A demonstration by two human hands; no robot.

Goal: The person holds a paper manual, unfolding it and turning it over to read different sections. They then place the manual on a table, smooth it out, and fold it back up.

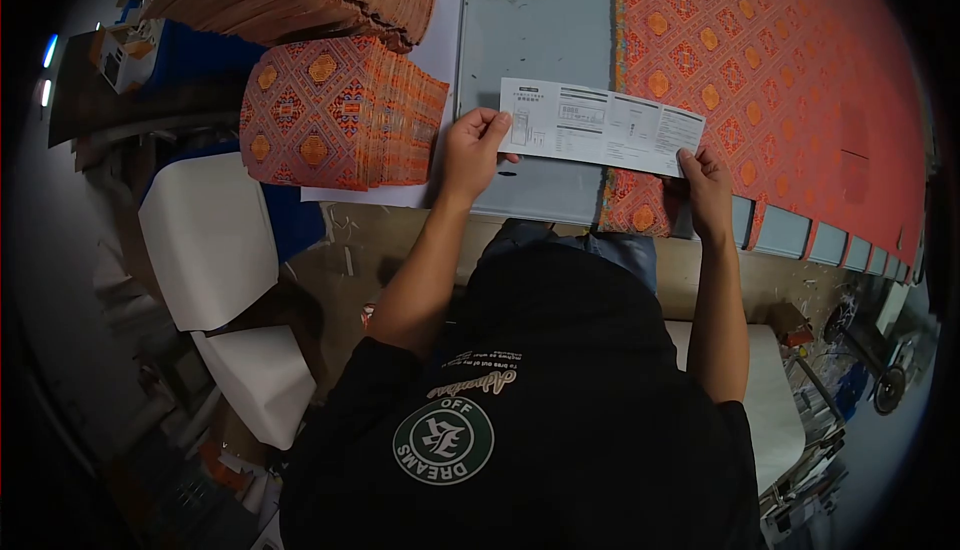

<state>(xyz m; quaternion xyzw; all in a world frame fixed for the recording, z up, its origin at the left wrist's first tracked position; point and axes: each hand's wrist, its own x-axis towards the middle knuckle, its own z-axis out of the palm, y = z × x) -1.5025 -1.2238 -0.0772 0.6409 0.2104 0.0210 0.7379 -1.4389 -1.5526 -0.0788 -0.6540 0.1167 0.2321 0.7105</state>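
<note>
Pinched near the left short edge of the printed leaflet (pixel 600 130) by the left hand (pixel 466 162), with thumb laid over the printed face and the other fingers mostly behind, one fingertip showing past the lower edge. Held at the lower right corner by the right hand (pixel 708 195), also with thumb in front and fingers curled at the edge and behind. No wide opening in either grip, only a narrow one, filled by the paper. Stretched between both hands, slightly lower on the right side, with the printed side up and with panels in a row. Looks very light, thin and flexible, rather smooth, likely to bend or crease at the folds if pushed from the ends. Best to take hold by the short edges or the corners, with soft pressure, and to avoid a strong pull, because of possible tearing. Farther out, beneath the left part, the gray tabletop (pixel 535 40); beneath the right part, the border of the patterned fabric (pixel 740 70). Hard to tell from this overhead view whether lifted a little or touching there. Well to the left of the left hand, the stack of patterned pieces (pixel 335 115), apart from the paper.
</note>
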